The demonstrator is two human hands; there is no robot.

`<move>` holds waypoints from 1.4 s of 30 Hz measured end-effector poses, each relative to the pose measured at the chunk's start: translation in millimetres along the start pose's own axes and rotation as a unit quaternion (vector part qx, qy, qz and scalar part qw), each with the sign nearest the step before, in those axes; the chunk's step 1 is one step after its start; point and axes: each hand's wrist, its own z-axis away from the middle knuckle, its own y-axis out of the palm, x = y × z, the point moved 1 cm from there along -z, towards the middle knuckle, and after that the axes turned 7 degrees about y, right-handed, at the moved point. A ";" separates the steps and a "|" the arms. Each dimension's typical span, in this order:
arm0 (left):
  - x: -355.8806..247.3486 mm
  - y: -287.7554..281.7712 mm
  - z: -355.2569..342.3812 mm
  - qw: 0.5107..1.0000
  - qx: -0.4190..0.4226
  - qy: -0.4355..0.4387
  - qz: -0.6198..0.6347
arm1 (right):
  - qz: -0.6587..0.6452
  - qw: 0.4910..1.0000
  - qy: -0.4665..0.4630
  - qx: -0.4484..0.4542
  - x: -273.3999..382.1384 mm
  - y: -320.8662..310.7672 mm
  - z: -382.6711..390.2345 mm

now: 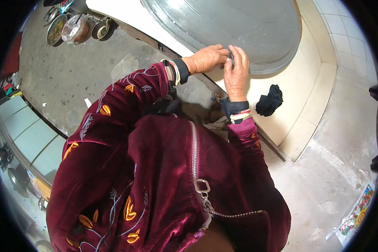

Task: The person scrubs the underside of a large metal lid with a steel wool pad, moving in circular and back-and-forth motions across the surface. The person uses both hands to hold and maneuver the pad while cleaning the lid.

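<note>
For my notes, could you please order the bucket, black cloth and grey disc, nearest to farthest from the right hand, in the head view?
1. Grey disc, just beyond the right hand.
2. Black cloth, to the hand's right.
3. Bucket, far off at upper left.

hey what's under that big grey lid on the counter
Beyond the edge of the big grey lid, only the pale tiled counter shows. Whatever lies directly beneath is covered, so I can't tell.
</note>
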 end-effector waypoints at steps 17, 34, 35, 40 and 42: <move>58.4 -88.6 64.1 0.984 -0.139 -0.110 -0.009 | 0.091 0.994 0.045 0.040 -30.9 16.4 33.7; 69.7 -86.8 78.7 0.980 -0.118 -0.149 0.057 | 0.009 0.995 0.059 -0.075 49.5 103.0 5.9; 70.1 -87.4 78.2 0.980 -0.112 -0.151 0.065 | -0.008 0.994 0.076 -0.076 51.7 101.0 5.1; 71.6 -89.4 76.6 0.980 -0.102 -0.156 0.066 | 0.006 0.991 0.104 -0.078 6.9 53.8 4.2; 72.5 -88.5 77.8 0.981 -0.100 -0.147 0.070 | 0.032 0.972 0.216 -0.091 -31.7 24.4 10.5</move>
